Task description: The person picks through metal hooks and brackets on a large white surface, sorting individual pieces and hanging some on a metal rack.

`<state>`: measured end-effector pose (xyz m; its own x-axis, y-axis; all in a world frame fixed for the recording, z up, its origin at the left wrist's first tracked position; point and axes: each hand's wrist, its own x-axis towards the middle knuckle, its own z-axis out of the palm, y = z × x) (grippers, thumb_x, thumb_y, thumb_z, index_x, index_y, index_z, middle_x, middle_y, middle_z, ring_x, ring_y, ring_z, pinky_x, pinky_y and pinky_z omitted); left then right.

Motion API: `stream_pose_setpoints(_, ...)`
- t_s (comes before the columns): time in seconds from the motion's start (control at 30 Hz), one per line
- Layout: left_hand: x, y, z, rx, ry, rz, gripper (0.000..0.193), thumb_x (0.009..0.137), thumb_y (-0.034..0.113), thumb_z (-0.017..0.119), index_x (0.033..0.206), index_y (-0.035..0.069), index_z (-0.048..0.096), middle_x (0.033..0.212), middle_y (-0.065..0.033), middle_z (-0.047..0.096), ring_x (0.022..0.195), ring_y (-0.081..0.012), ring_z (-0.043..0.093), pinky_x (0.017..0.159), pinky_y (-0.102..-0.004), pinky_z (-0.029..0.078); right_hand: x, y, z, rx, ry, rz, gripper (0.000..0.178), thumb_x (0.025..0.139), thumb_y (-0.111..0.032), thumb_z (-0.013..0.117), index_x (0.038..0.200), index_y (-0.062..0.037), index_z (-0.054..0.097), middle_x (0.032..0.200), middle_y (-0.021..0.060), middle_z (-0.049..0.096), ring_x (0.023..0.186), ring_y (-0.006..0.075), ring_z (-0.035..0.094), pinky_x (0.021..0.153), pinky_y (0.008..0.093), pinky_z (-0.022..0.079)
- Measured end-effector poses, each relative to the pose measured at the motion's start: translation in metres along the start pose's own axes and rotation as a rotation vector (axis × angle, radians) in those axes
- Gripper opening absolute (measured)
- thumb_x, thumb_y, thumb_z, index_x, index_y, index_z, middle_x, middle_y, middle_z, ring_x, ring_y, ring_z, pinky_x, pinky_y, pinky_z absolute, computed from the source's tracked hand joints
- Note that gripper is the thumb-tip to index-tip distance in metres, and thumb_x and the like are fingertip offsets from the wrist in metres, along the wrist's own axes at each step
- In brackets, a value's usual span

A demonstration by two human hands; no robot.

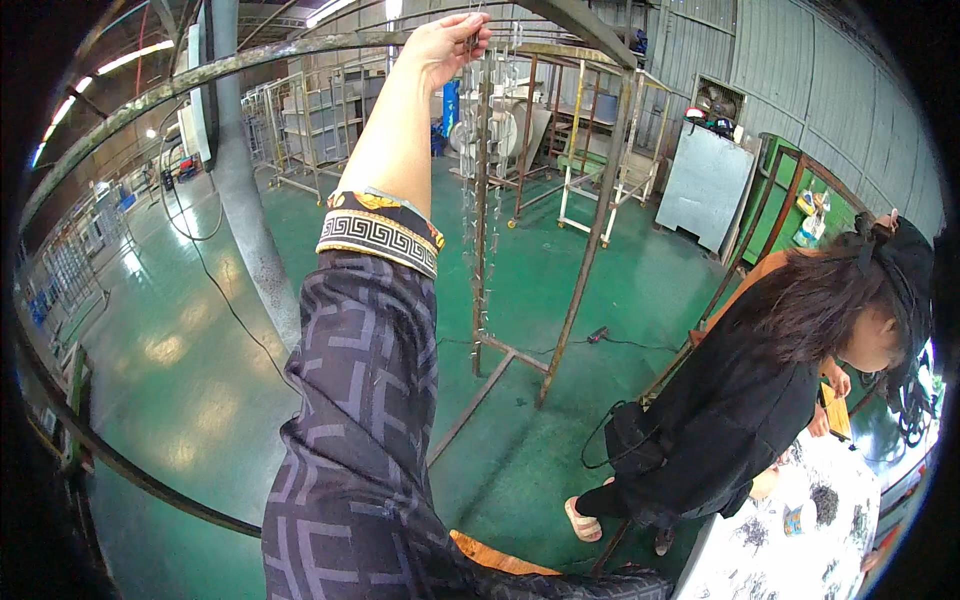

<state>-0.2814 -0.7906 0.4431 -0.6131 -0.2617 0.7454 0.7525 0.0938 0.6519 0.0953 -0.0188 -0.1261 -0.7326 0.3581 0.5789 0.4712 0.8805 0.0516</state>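
- Green-painted concrete floor (560,270) covers a large workshop hall with corrugated grey walls at far right and strip lights at upper left.
- One raised arm in a dark patterned sleeve (350,420) with a gold-and-black key-pattern cuff comes up from the lower edge to the top centre. Which of the person's arms it is cannot be told; it is taken as the right.
- Right hand (447,45): fingers are closed in a pinch at the upper end of a hanging string of small metal parts (478,190). Thumb and fingertips meet at the top of the string.
- Hanging string of small metal parts: suspended from the top bar of a rusty steel rack (560,230), it drops almost vertically from top centre to just above the rack's lower crossbar. Several similar strings hang just beside it.
- Left hand: not in view.
- Grey round pillar (245,210) stands left of the raised arm; a black cable trails along the floor beside it.
- More empty steel frames stand at the far centre, and a grey metal cabinet (705,185) stands at far right.
- Another person in a black top (740,410) bends over a counter (790,540) at near right; the counter carries heaps of small dark parts.
- Curved rusty bar (110,460) runs along the left edge.
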Motion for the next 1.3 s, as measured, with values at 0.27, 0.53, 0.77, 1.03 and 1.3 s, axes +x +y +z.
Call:
stream_pose_setpoints(0.27,0.012,0.007,0.019,-0.019,-0.059,-0.077,0.014,0.094,0.02,0.057,0.104,0.011,0.062,0.077,-0.0007,0.062,0.068,-0.0135,0.059,0.059,-0.0262,0.046,0.018,-0.019,-0.035,-0.043,-0.026,0.002,0.059,0.09,-0.03,0.036,0.145,-0.0102,0.031,0.148,0.0108,0.034,0.135,0.0338,0.033,0.1,0.0564,0.03)
stream_pose_setpoints(0.53,0.008,0.002,0.029,-0.128,-0.138,-0.165,0.018,0.096,0.018,0.053,0.108,0.007,0.06,0.081,-0.003,0.06,0.071,-0.0142,0.057,0.063,-0.028,0.048,0.02,-0.02,-0.046,-0.072,-0.068,0.0,0.059,0.09,-0.03,0.036,0.145,-0.0097,0.031,0.147,0.0104,0.034,0.135,0.0333,0.033,0.1,0.0555,0.031)
stream_pose_setpoints(0.77,-0.003,0.001,0.027,-0.191,-0.09,-0.045,0.016,0.095,0.016,0.054,0.11,0.01,0.056,0.085,-0.0042,0.061,0.074,-0.0166,0.057,0.066,-0.0307,0.049,-0.011,0.014,0.02,-0.135,-0.155,-0.057,0.059,0.09,-0.029,0.036,0.145,-0.0094,0.032,0.147,0.01,0.035,0.134,0.0328,0.034,0.099,0.0548,0.032)
stream_pose_setpoints(1.03,-0.001,-0.008,0.015,-0.073,-0.055,0.007,0.034,0.094,0.011,0.056,0.127,0.006,0.049,0.093,-0.0078,0.063,0.078,-0.0187,0.06,0.068,-0.0326,0.05,-0.003,0.018,-0.004,-0.234,-0.25,-0.109,0.059,0.09,-0.029,0.037,0.145,-0.0089,0.032,0.147,0.0096,0.035,0.134,0.0323,0.035,0.099,0.054,0.032)
stream_pose_setpoints(1.3,-0.014,-0.006,0.023,-0.085,0.034,-0.044,0.029,0.092,0.015,0.06,0.12,0.009,0.054,0.104,-0.009,0.063,0.093,-0.024,0.062,0.079,-0.0347,0.05,0.01,-0.012,-0.031,-0.283,-0.294,-0.115,0.059,0.09,-0.029,0.037,0.145,-0.0085,0.032,0.147,0.0092,0.036,0.134,0.0318,0.035,0.099,0.0531,0.033)
